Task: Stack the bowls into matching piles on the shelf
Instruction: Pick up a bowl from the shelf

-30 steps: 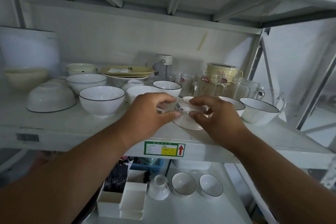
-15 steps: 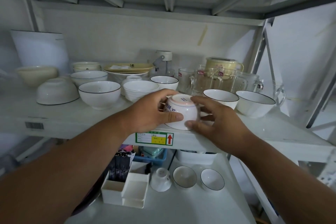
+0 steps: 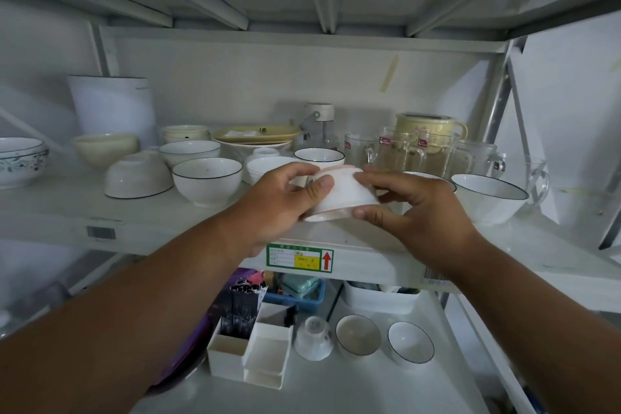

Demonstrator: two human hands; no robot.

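Where the shelf starts at far left, a floral-rimmed bowl sits, w/ a cream bowl behind and a tall white canister at the back. Next comes an upside-down white bowl, then an upright dark-rimmed bowl w/ another dark-rimmed bowl behind it. Mid-shelf, the left hand and right hand hold a small white bowl between them, just above the shelf's front edge, over the green label. That bowl is inverted: foot ring up and tipped slightly away, wide rim down toward the camera; its broad axis runs approx. left-right, tilted a bit. Each grip is clamped on it: left thumb on the near-left wall, fingers curled over the top; right thumb at the lower rim, fingers round the far-right side. Behind the hands is a small dark-rimmed cup-bowl; further back, yellow plates. Right of the hands: glass mugs, a cream lidded jug, then a wide dark-rimmed bowl. On the lower shelf: white divider boxes, an inverted cup, two small bowls side by side.
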